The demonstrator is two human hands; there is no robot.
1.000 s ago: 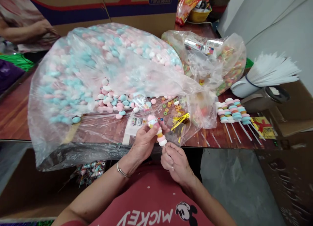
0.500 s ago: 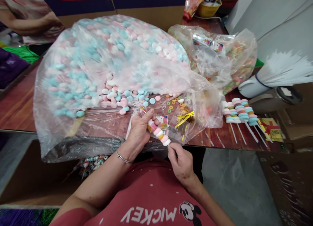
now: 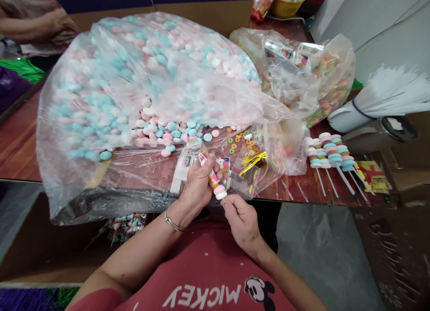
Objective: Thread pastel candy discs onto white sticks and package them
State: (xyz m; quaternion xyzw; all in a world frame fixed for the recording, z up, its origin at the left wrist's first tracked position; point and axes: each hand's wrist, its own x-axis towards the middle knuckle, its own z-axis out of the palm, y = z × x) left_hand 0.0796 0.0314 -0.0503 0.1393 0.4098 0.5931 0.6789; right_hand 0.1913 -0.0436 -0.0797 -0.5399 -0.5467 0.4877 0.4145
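Note:
A candy skewer (image 3: 220,192) of pink, white and orange pieces slants between my two hands over the table's front edge. My left hand (image 3: 197,185) is closed around a clear printed plastic bag (image 3: 193,145), with the upper part of the skewer inside it. At the skewer's lower end, my right hand (image 3: 242,219) pinches its stick, which the fingers mostly hide. Gold twist ties (image 3: 253,162) and small candy rings (image 3: 233,146) lie just beyond the hands. Loose pink, white and blue candies (image 3: 161,131) spill from a large clear sack (image 3: 141,73).
Several finished candy skewers (image 3: 331,152) lie on the right of the table, beside a yellow card (image 3: 371,176). Behind them stand a mug of white sticks (image 3: 351,114) and a dark lidded mug (image 3: 379,134). Another person's hand (image 3: 58,24) shows at upper left.
The skewer has slid further up into the bag, with fewer candies showing below my left hand. My right hand has moved left and closer to it.

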